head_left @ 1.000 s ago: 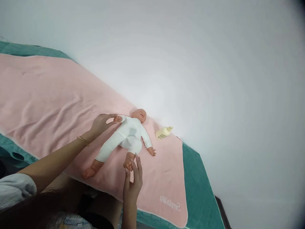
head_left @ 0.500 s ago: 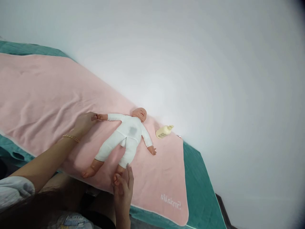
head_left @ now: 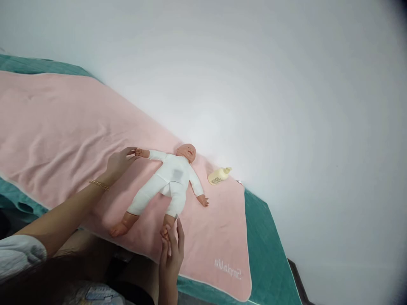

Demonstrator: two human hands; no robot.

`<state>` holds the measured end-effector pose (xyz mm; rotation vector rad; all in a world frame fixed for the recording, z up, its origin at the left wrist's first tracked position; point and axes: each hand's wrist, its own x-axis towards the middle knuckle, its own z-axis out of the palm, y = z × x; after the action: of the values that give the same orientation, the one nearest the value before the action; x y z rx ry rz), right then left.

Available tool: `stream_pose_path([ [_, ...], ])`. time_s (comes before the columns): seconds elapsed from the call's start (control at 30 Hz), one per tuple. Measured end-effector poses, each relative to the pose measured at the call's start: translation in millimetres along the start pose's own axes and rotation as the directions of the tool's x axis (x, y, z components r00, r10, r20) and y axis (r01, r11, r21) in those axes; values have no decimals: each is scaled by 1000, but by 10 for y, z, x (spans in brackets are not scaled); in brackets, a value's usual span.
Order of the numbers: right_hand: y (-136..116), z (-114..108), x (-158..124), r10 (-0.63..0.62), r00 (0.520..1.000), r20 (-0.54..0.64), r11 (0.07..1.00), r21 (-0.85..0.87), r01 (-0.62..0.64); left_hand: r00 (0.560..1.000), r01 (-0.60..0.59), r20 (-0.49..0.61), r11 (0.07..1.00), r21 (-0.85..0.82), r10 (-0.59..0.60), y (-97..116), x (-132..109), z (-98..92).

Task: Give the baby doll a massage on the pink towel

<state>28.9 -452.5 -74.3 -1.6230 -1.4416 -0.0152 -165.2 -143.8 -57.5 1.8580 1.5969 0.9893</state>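
Observation:
A baby doll (head_left: 174,171) with a white cloth body lies on its back on a pink blanket (head_left: 216,237), its head toward the wall. Out to the left, my left hand (head_left: 121,163) pinches the doll's small hand at the end of its stretched arm. My right hand (head_left: 172,252) is at one of the doll's feet, near the front edge, with its fingers around the toes. The doll's other foot rests untouched on the blanket, and its other arm points down to the right.
A pale yellow pump bottle (head_left: 219,176) lies on the blanket right of the doll's head. Green quilted cloth (head_left: 270,250) shows beneath the blanket. A white wall (head_left: 254,93) rises along the far side.
My left hand has shifted right and slightly up with the doll's hand, bending its arm inward. My right hand and the doll's foot have moved right and the leg has swung with them.

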Motion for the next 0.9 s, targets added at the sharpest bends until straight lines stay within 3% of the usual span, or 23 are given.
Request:
stream_pose_path([
  [0.13, 23, -26, 231, 12, 994, -111, 999, -44, -17, 998, -23, -51, 999, -38, 21, 282, -7, 55],
  [0.23, 55, -1, 459, -16, 988, -156, 998, -61, 6, 991, -120, -64, 990, -80, 115, 493, -41, 154],
  [0.4, 63, 102, 807, -36, 981, -192, 999, -43, 28, 945, -315, 47, 940, -134, 323, 696, -150, 417],
  [0.63, 187, 291, 982, -31, 989, -142, 999, -16, 29, 853, -457, 202, 876, -155, 481, 751, -195, 600],
  [0.73, 231, 339, 969, -63, 987, -149, 998, -32, 59, 855, -453, 205, 878, -152, 477, 728, -180, 603],
  [0.9, 152, 324, 913, 17, 989, -150, 1000, 7, -16, 887, -406, 166, 898, -167, 432, 661, -176, 593],
])
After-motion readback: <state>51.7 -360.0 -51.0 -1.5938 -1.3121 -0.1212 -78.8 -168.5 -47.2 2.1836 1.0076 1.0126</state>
